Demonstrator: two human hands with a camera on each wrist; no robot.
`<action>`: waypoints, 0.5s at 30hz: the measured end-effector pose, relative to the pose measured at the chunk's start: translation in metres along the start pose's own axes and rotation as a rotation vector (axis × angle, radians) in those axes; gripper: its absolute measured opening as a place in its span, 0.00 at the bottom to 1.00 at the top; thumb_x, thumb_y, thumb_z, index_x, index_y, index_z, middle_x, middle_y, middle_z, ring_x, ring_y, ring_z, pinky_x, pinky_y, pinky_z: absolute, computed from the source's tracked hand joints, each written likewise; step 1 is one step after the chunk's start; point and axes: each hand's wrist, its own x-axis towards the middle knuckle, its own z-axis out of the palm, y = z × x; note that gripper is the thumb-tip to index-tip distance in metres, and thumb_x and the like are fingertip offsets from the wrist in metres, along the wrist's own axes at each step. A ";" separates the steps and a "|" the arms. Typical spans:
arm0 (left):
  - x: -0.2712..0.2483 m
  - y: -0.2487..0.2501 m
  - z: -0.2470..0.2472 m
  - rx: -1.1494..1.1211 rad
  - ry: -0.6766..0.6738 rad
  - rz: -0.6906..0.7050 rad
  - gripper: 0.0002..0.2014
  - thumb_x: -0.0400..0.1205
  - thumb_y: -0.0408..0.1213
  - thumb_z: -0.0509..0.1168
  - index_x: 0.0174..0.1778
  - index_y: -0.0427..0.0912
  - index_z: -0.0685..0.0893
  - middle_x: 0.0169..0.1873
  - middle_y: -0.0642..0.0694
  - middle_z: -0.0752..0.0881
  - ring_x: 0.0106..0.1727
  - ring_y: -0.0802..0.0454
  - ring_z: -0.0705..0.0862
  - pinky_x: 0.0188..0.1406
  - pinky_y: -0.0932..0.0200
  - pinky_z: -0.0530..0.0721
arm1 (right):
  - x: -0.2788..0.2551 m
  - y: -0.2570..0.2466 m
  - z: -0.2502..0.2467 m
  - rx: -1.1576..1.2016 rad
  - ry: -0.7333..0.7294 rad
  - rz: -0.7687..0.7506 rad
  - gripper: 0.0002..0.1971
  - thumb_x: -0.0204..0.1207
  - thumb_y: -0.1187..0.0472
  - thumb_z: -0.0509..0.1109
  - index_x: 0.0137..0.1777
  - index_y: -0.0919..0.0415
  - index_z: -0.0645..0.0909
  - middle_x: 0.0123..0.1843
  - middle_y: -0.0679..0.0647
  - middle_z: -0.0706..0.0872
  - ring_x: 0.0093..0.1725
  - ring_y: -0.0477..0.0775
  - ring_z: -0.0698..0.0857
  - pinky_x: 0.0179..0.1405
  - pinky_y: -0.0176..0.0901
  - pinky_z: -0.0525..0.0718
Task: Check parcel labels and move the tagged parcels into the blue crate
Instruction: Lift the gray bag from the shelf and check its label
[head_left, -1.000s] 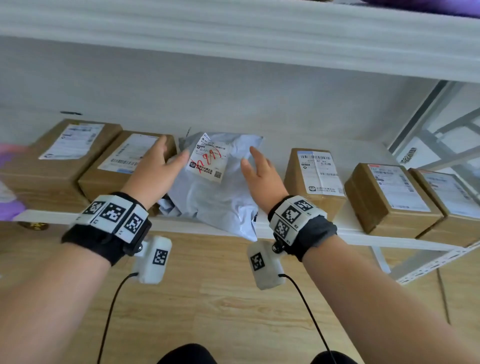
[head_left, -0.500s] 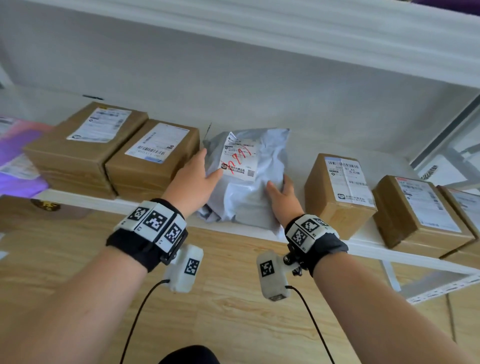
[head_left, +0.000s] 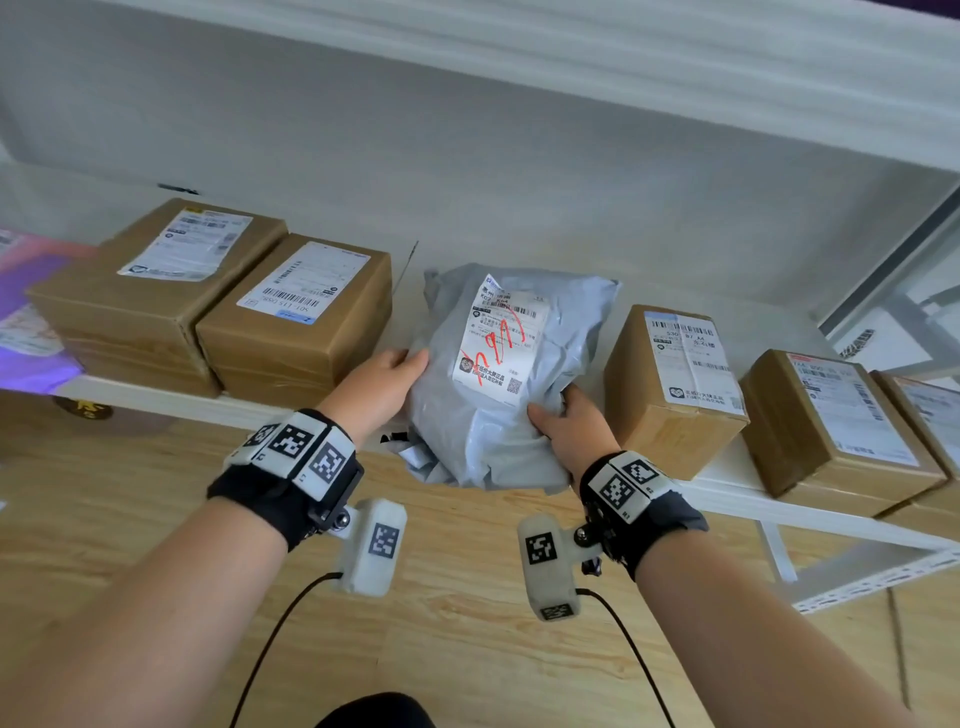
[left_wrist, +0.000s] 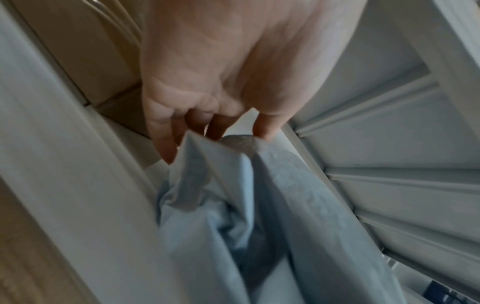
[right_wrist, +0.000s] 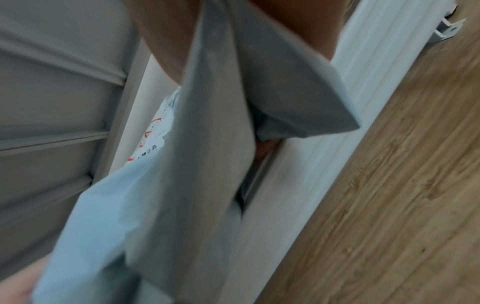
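Note:
A grey plastic mailer bag (head_left: 488, 415) lies on the white shelf (head_left: 727, 483), its front end hanging over the edge. Its white label (head_left: 501, 340) carries red handwriting. My left hand (head_left: 384, 387) grips the bag's left side, thumb on top and fingers under the folds (left_wrist: 207, 127). My right hand (head_left: 566, 431) holds its right front corner, thumb on top; the bag (right_wrist: 207, 144) covers most of the right wrist view and hides the fingers. No blue crate is in view.
Two brown cartons (head_left: 156, 296) (head_left: 296, 317) stand left of the bag and touch each other. Three more labelled cartons (head_left: 675, 379) (head_left: 831, 421) sit to the right. A purple parcel (head_left: 26, 322) lies far left. Wooden floor (head_left: 467, 597) lies below the shelf.
Both hands went from reaching with straight fingers to gripping the bag's sides. The bag has slid forward over the shelf edge. My view has moved closer.

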 end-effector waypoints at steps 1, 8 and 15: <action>-0.001 0.000 0.001 -0.048 -0.006 -0.014 0.24 0.86 0.56 0.54 0.73 0.45 0.75 0.66 0.49 0.81 0.65 0.49 0.79 0.66 0.53 0.74 | 0.000 0.002 0.000 0.013 -0.001 0.008 0.19 0.78 0.61 0.69 0.68 0.60 0.75 0.59 0.56 0.85 0.59 0.60 0.84 0.64 0.57 0.81; -0.007 -0.008 0.003 -0.450 -0.012 -0.016 0.40 0.72 0.61 0.71 0.76 0.46 0.67 0.65 0.51 0.82 0.63 0.52 0.82 0.66 0.47 0.80 | -0.012 0.003 -0.001 0.223 -0.043 -0.048 0.16 0.77 0.71 0.69 0.58 0.51 0.77 0.55 0.50 0.87 0.56 0.52 0.86 0.63 0.53 0.83; -0.016 0.000 0.002 -0.489 0.098 0.138 0.15 0.81 0.48 0.67 0.59 0.47 0.77 0.54 0.49 0.88 0.55 0.54 0.87 0.48 0.59 0.84 | -0.026 -0.016 -0.015 0.528 -0.143 -0.088 0.22 0.77 0.71 0.69 0.69 0.56 0.75 0.59 0.57 0.89 0.60 0.58 0.87 0.62 0.56 0.83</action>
